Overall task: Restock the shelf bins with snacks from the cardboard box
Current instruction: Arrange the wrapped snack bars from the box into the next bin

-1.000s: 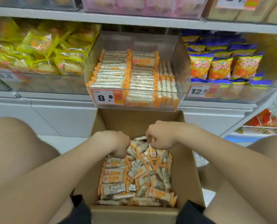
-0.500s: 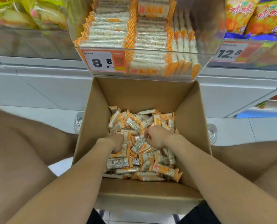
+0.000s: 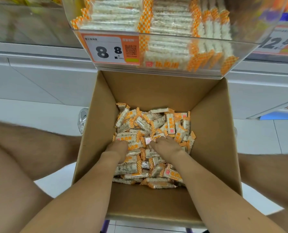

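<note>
Two big things fill the frame: the cardboard box, which stands open in the centre between the person's knees, and the clear shelf bin at the top centre, which hangs out just above the far wall of the box. I think the box is placed so close under the bin so that each lift is short. The bin already holds neat rows of wrapped bars, but its right part looks less full. The loose snacks, white bars in orange-checked wrappers, lie in a heap on the bottom of the box, so both arms must reach deep. The left hand, lower centre, is pushed down into the heap; its fingers are hidden, so I cannot tell if it grips anything. The right hand, just beside it, rests with fingers rather flat and spread on the top packets, holding none yet, probably gathering a bunch. The price label reads 8.8.
</note>
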Demonstrator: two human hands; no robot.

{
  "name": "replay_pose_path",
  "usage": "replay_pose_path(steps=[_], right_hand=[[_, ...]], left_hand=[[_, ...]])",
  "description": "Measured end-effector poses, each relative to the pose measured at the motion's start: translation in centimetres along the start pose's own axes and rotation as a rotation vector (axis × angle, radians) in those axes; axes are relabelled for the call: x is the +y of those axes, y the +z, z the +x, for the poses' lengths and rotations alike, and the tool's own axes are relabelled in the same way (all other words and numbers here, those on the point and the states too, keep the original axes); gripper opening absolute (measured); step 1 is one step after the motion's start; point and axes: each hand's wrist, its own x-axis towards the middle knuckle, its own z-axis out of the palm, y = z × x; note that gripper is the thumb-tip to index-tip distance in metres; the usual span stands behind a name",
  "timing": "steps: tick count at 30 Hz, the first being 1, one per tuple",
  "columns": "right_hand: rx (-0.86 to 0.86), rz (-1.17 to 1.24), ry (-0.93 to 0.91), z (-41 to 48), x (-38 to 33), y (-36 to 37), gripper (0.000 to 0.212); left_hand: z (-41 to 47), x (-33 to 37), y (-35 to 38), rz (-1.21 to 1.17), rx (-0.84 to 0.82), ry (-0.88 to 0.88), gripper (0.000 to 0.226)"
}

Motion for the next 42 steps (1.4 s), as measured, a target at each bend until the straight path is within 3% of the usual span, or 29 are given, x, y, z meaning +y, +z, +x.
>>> replay_pose_path(steps=[4, 7, 9, 12, 15, 21, 25, 29, 31, 34, 37, 39, 42], right_hand=[[0.035, 0.423, 0.128, -0.8, 1.3, -0.8, 0.051], [0.046, 0.893, 0.274, -1.7, 2.9, -1.5, 0.039], [0.078, 1.059, 0.341, -2.6, 3.9, -2.0, 0.039], [0.154, 1.194, 0.379, -4.0, 4.3, -3.3, 0.033], [0.239, 1.274, 0.283, -5.5, 3.8, -5.4, 0.02], [0.522, 1.088, 0.117, -8.4, 2.3, -9.3, 0.011], [0.685, 0.904, 0.083, -10.7, 2.1, -11.6, 0.018], [0.764, 0.386, -0.053, -14.2, 1.6, -13.8, 0.043], [0.782, 0.476, -0.12, -16.2, 1.4, -15.3, 0.046], [0.936, 0.616, -0.15, -18.7, 1.6, -18.3, 0.05], [1.14, 0.545, -0.168, -20.1, 2.8, -22.0, 0.051], [1.179, 0.502, -0.173, -20.5, 4.1, -24.7, 0.047], [1.216, 0.383, -0.069, -20.1, 6.4, -28.2, 0.045]], left_hand=[[0.6, -0.3, 0.1, -0.139, -0.02, 0.045, 0.044], [0.7, -0.1, -0.2, -0.289, 0.083, 0.068, 0.025], [0.3, 0.4, -0.9, -0.448, 0.161, 0.075, 0.022], [-1.2, 1.0, -2.3, -0.733, 0.203, 0.118, 0.024], [-3.1, 1.6, -3.9, -0.956, 0.206, 0.175, 0.028], [-8.1, 3.9, -9.0, -1.364, 0.049, 0.292, 0.034], [-11.9, 3.8, -11.6, -1.053, 0.221, 0.434, 0.04], [-16.3, 4.2, -15.5, -0.619, 0.368, 0.54, 0.036], [-19.0, 4.6, -17.8, -0.476, 0.424, 0.616, 0.038], [-22.9, 5.3, -21.4, -0.473, 0.531, 0.748, 0.033], [-25.4, 5.4, -24.9, -0.519, 0.627, 0.828, 0.035], [-26.0, 5.4, -27.0, -0.551, 0.698, 0.859, 0.038], [-24.9, 5.5, -28.9, -0.41, 0.989, 0.732, 0.05]])
